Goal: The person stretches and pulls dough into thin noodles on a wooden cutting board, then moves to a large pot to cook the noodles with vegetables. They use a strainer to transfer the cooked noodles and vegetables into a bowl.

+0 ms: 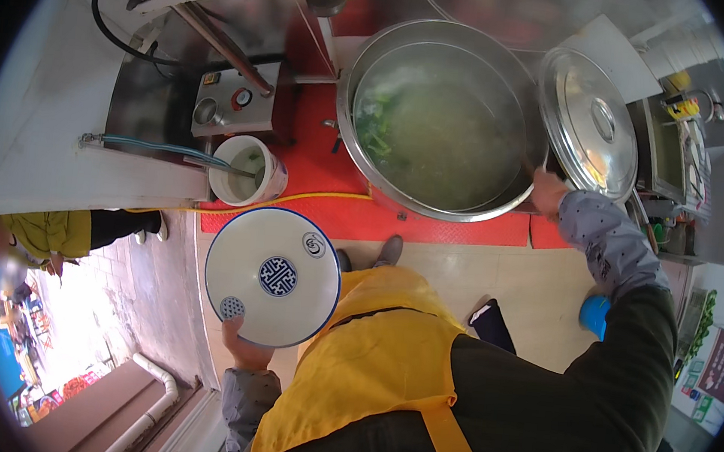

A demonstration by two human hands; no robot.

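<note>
My left hand [247, 345] grips the rim of a wide white ceramic bowl [277, 238], its thumb over the edge. The bowl has a blue rim and blue motifs inside, and holds no food. Beyond it stands a large round steel stockpot [459, 216] of steaming, cloudy liquid. Leafy greens [375, 130] float at the pot's left side. At the pot's right rim my right hand [549, 192] is closed on a utensil handle [528, 165], of which a short brown part shows. Blur and steam hide the utensil's other end.
A steel lid [587, 123] leans right of the pot. To the left are a white bucket [236, 189] with a hose in it and a steel control box [237, 102]. A yellow hose [313, 194] crosses the red platform [452, 234]. Another person [51, 231] stands outside at far left.
</note>
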